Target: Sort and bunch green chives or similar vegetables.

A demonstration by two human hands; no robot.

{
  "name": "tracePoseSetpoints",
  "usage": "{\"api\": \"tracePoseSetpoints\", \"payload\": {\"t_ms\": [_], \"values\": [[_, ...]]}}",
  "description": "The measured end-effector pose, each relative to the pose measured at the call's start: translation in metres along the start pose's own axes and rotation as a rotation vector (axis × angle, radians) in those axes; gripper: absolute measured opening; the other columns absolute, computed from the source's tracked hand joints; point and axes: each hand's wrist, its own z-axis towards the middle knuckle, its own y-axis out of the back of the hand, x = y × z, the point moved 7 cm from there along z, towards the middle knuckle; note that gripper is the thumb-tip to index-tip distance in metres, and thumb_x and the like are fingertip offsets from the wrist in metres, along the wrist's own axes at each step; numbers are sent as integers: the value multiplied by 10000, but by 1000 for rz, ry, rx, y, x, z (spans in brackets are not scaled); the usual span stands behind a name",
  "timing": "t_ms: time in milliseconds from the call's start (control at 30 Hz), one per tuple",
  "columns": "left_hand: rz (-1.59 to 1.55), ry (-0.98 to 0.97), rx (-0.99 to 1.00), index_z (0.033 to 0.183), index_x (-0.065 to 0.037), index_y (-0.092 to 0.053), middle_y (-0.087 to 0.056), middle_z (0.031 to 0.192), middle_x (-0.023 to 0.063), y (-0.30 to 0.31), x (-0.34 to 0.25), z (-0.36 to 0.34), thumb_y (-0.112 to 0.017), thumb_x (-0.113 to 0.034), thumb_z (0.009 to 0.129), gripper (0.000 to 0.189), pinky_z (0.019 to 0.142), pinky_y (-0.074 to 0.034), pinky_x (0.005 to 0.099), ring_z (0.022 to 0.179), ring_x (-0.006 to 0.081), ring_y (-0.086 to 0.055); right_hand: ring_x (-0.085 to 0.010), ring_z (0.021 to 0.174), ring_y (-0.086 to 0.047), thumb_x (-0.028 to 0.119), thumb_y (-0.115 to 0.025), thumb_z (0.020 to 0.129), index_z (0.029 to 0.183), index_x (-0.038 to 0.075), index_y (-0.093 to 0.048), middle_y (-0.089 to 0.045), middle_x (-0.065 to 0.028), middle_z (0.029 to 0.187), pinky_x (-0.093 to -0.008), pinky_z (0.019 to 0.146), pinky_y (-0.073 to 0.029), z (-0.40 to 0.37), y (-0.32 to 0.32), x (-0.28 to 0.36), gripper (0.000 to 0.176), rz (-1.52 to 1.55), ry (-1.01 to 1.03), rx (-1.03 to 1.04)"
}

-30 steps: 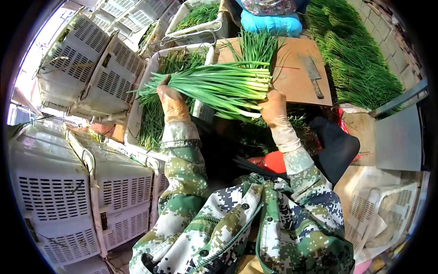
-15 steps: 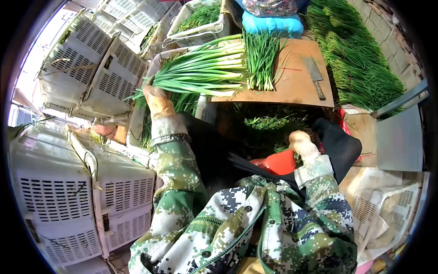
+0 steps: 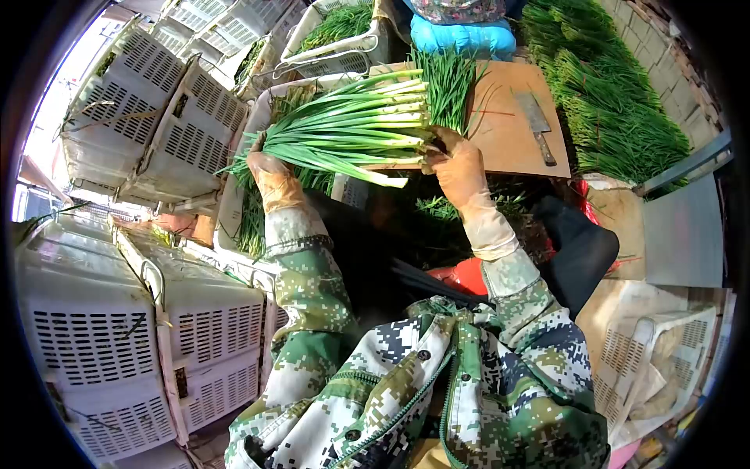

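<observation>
A loose bunch of green onions (image 3: 344, 129) lies across the front left of the brown board, leaves to the left and pale ends to the right. My left hand (image 3: 273, 181), in a thin translucent glove, is closed around the leaf end. At the pale ends, my gloved right hand (image 3: 461, 172) has its fingers curled against the stalks; some fingertips are shadowed. Behind the pale ends lies a bundle of thinner green stalks (image 3: 447, 90) on the board (image 3: 500, 144). A cleaver (image 3: 537, 129) rests flat to the right, handle toward me.
Stacked white plastic crates (image 3: 101, 328) stand at my left. Crates of greens (image 3: 340, 27) are beyond and beside the board. Many green bundles (image 3: 601, 94) line the right side. Something red (image 3: 461, 276) is by my lap, and a blue bundle (image 3: 461, 35) sits behind the board.
My right hand has risen from beside my lap to the pale ends of the green onions. The bunch has shifted and tilted slightly; my left hand keeps its hold on the leaves.
</observation>
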Motion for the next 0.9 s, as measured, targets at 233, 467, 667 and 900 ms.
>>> {"api": "tracePoseSetpoints", "payload": {"t_ms": [233, 467, 667, 900], "values": [[-109, 66, 93, 968, 82, -628, -656, 1005, 232, -20, 5, -27, -487, -150, 865, 291, 794, -540, 489, 848, 375, -637, -125, 795, -603, -93, -603, 805, 1095, -25, -601, -648, -59, 969, -254, 684, -513, -17, -12, 15, 298, -314, 195, -149], [45, -138, 18, 956, 89, -610, -655, 907, 211, -36, 4, -51, -448, -163, 880, 308, 709, -557, 441, 750, 348, -629, -166, 795, -606, -24, -524, 882, 1061, -37, -596, -624, -68, 998, -256, 681, -503, -26, -5, 28, 194, -536, 337, -249], [-117, -65, -56, 979, 49, -550, -621, 945, 206, -48, 25, -53, -459, -195, 874, 281, 767, -530, 414, 807, 328, -604, -182, 834, -607, 58, -567, 900, 991, 17, -582, -590, -69, 954, -325, 733, -527, -26, 16, 2, 101, 52, 211, -386], [-115, 73, -67, 965, 50, -574, -634, 963, 203, -62, 32, -74, -477, -211, 870, 294, 783, -511, 437, 793, 336, -597, -169, 794, -626, -9, -595, 841, 968, 27, -660, -657, -38, 926, -302, 723, -516, -27, 31, 16, 148, -490, 272, -234]]}}
